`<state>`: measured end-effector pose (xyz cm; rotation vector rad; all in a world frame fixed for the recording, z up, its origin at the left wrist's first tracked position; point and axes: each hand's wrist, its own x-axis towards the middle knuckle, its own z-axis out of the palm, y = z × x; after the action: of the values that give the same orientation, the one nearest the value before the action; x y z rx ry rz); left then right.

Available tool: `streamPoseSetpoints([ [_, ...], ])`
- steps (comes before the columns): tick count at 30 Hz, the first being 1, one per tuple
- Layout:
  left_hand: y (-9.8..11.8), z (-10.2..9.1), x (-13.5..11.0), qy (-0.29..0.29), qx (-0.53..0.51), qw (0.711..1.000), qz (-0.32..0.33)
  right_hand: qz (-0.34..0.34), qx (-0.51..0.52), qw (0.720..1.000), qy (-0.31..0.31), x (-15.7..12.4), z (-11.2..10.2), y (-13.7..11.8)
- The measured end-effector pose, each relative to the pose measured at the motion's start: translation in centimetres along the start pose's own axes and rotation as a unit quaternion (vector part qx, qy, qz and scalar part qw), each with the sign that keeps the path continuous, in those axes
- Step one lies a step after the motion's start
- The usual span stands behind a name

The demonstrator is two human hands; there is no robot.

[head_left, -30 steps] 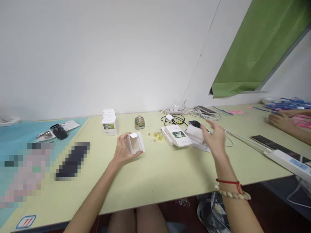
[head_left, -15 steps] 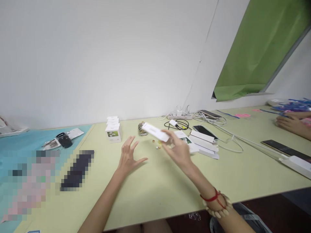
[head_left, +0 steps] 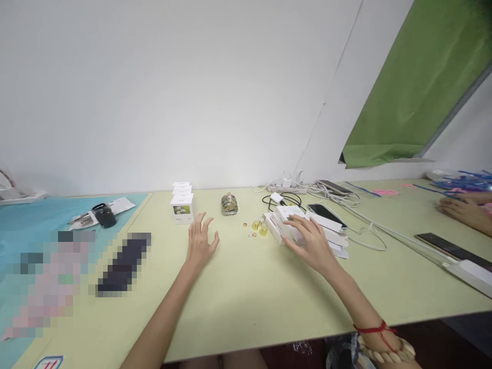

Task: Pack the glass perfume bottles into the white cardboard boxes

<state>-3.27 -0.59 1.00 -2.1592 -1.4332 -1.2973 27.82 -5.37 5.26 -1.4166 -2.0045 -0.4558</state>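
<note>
My left hand (head_left: pixel 200 244) hovers over the pale green table (head_left: pixel 246 297) with fingers spread and nothing in it. My right hand (head_left: pixel 309 242) lies flat, fingers stretched, on a pile of flattened white cartons (head_left: pixel 295 224) to the right of centre. Just left of that pile sit small gold caps (head_left: pixel 257 227). A stack of small white boxes (head_left: pixel 182 204) with a flower picture stands beyond my left hand. A small round glass bottle (head_left: pixel 229 204) stands between the boxes and the cartons.
A dark phone (head_left: pixel 326 215), cables and a power strip (head_left: pixel 286 187) lie behind the cartons. A blue mat (head_left: pixel 34 220) at the left carries a black jar (head_left: pixel 104 214). Another person's hands (head_left: pixel 461 211) rest at the far right, near a white bar-shaped device (head_left: pixel 474 271).
My left hand held an open white box a second ago; my right hand took it, flattened, and laid it on the carton pile. My left hand is now empty.
</note>
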Motion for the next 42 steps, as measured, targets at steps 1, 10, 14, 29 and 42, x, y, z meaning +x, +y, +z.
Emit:
streamPoseSetpoints([
  [1, -0.3, 0.1, 0.0, 0.005, 0.000, 1.000, -0.015, 0.002, 0.033, 0.999, -0.001, 0.4, 0.2, -1.4],
  [10, -4.3, 1.2, -0.5, 0.048, 0.016, 0.974, -0.220, -0.019, 0.193, 0.886, -0.420, 3.4, 7.5, -14.3],
  [14, -5.8, 2.4, -1.0, 0.071, 0.019, 0.947, -0.312, 0.045, 0.118, 0.913, -0.387, 4.3, 9.5, -16.1],
  [29, -8.3, 4.4, 2.5, 0.108, 0.041, 0.901, -0.418, 0.022, 0.170, 0.934, -0.314, 3.4, 10.6, -14.9],
  [42, -4.7, 1.9, -1.0, -0.039, -0.043, 0.981, -0.187, 0.143, 0.338, 0.917, -0.152, 3.5, 11.0, -14.4],
])
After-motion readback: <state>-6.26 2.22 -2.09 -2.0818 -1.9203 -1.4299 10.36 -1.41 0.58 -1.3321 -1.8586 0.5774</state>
